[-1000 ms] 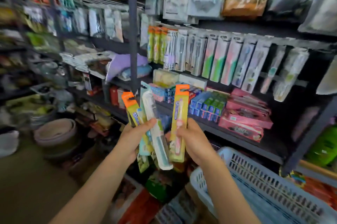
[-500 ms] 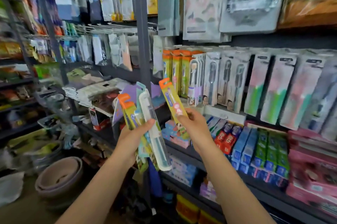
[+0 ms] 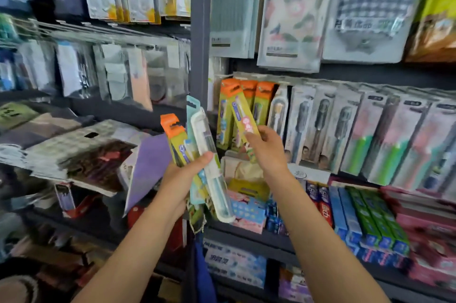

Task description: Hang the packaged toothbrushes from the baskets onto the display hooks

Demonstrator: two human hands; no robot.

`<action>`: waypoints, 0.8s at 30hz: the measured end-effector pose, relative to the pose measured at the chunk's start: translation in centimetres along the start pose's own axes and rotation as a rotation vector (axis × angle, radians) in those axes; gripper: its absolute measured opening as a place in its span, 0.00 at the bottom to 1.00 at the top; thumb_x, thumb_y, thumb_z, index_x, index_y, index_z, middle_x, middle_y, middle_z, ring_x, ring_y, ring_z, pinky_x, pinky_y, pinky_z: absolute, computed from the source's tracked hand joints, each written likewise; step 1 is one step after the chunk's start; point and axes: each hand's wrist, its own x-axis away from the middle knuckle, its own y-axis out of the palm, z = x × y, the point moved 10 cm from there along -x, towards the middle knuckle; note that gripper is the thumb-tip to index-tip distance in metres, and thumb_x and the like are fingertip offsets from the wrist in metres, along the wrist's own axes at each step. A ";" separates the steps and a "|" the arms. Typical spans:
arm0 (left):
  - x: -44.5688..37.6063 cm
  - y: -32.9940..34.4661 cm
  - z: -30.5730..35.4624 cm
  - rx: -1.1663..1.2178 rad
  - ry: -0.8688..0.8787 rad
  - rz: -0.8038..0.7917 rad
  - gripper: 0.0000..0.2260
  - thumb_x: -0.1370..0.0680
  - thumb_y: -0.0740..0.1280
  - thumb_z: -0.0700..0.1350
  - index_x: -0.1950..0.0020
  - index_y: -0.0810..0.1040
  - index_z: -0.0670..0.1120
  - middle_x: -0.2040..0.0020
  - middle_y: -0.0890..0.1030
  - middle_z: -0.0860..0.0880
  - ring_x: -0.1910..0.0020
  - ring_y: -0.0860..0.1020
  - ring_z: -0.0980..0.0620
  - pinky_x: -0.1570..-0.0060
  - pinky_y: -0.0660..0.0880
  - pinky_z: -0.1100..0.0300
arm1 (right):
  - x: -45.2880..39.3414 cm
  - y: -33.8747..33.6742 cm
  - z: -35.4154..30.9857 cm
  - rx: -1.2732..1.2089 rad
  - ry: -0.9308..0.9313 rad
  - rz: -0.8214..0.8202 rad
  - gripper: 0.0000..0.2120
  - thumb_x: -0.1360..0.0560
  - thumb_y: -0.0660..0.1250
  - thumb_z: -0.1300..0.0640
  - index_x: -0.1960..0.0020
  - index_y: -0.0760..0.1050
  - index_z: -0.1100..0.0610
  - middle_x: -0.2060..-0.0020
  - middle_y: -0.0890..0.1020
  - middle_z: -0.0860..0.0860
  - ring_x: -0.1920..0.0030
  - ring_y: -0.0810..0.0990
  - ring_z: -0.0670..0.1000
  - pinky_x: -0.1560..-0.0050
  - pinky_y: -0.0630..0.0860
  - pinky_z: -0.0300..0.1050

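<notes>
My right hand [image 3: 265,148] grips one orange-topped yellow toothbrush pack [image 3: 240,110] by its lower half, tilted left. Its orange top touches or overlaps the matching orange-and-yellow packs hanging [image 3: 259,100] at the left end of the hook row. My left hand [image 3: 183,174] is closed around a bunch of packs: an orange-topped yellow one [image 3: 174,137], a teal-carded one, and a clear white toothbrush case [image 3: 211,162] in front. Grey, pink and green toothbrush packs [image 3: 357,135] hang along the row to the right. No basket is in view.
A grey upright post [image 3: 199,31] stands just left of the hook row. Toothpaste boxes [image 3: 357,216] fill the shelf below the hooks. Flat packaged goods [image 3: 296,11] hang above. Bagged items and a purple cloth [image 3: 148,167] lie on the shelves at left.
The view has moved closer to the shelf and the basket has dropped out of sight. My right hand has carried its pack up and right to the orange packs on the hooks. My left hand keeps its bunch.
</notes>
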 end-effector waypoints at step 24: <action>-3.5 3.7 -1.4 -0.074 0.090 -0.075 0.23 0.31 0.76 0.45 0.36 0.80 0.48 0.44 0.86 0.50 0.44 0.84 0.49 0.36 0.76 0.43 | -3.8 2.7 8.8 0.112 0.227 -0.067 0.30 0.15 0.54 0.42 0.22 0.63 0.62 0.28 0.71 0.57 0.28 0.70 0.57 0.32 0.67 0.50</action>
